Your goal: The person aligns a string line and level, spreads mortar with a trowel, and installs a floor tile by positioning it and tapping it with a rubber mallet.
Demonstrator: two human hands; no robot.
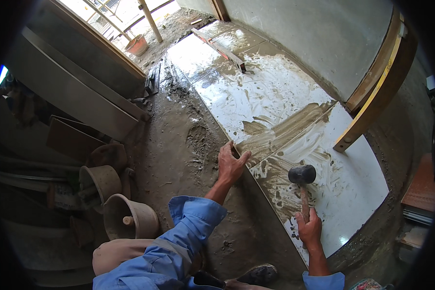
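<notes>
Head view: a person crouches on a mortar-covered floor [179,159] beside a row of large white tiles. The right hand [309,228] is wrapped firmly round the wooden handle of a mallet [302,175] — fingers pressed together on the shaft, the black rubber head resting on the near tile [357,188], close to its left edge and near the joint with the next tile. The near tile is smeared with grey slurry over its left half; its right half shows white.

The left hand [230,163] lies with fingers spread at the left edge of the tile row, at the joint between the near tile and the middle tile [256,96] — fingertips touching the tile edge, palm over the wet mortar. It holds nothing.

A spirit level [222,48] lies across the far tile, well apart from both hands. A wooden board [377,92] leans along the wall at the tiles' right edge. Two empty buckets [125,217] stand on the floor to the left of the person's knee, one just behind the other. Blue sleeves cover both forearms. A shoe [258,274] shows at the lower edge.
</notes>
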